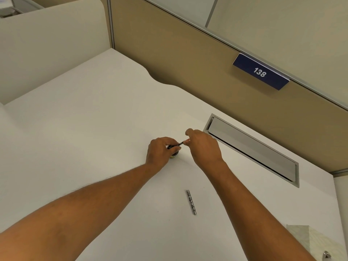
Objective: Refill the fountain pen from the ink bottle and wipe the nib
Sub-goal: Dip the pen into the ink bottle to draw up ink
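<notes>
My left hand (161, 151) wraps around a small dark ink bottle (174, 154) standing on the white desk (94, 129); most of the bottle is hidden by the fingers. My right hand (202, 146) pinches a thin pen section (181, 143), dark at its tip end, which points left and down into the bottle's mouth. A silver patterned pen barrel (191, 202) lies loose on the desk, nearer to me, between my forearms.
A grey cable flap (254, 149) is set into the desk just right of my right hand. A tan partition with a blue "138" sign (260, 71) stands behind. A folded tissue (318, 242) and a small metal object (326, 254) sit at the bottom right corner.
</notes>
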### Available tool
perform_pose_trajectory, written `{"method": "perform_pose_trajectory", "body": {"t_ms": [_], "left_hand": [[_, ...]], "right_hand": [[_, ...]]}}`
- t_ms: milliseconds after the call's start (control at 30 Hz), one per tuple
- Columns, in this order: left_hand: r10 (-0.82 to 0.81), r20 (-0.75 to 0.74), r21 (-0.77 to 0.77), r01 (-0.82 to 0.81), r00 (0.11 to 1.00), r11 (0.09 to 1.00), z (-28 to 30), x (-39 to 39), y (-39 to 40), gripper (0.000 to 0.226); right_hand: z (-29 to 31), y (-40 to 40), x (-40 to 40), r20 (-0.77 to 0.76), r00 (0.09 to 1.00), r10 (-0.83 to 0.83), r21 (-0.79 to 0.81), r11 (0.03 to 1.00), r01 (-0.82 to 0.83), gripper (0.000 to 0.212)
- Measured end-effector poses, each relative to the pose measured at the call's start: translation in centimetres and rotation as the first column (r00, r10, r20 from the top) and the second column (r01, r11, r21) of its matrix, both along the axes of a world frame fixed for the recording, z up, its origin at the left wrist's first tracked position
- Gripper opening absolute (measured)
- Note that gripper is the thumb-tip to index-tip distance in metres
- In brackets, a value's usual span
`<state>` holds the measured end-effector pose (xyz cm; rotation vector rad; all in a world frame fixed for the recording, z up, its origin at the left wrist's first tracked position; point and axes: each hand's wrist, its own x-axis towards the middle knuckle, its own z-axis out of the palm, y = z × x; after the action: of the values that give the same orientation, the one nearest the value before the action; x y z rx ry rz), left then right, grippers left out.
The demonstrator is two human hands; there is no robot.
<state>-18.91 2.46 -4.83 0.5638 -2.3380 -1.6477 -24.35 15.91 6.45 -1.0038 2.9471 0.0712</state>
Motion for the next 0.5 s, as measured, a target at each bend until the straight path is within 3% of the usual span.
{"method": "perform_pose_trajectory", "body": {"t_ms": [167,500], "left_hand": [[-0.005,-0.006,0.015,0.005,1.000,1.000,0.07,-0.01,-0.04,0.010],[-0.010,-0.008,-0.007,0.010,1.000,1.000,0.11,0.11,-0.07,0.009]], "right_hand": [[-0.44,-0.35,-0.30,-0.020,0.998,-0.054,0.045,0.997,0.055,0.004],[-0.50,-0.04,0.40,-0.018,0.998,-0.059,0.045,0.997,0.060,0.018]]}}
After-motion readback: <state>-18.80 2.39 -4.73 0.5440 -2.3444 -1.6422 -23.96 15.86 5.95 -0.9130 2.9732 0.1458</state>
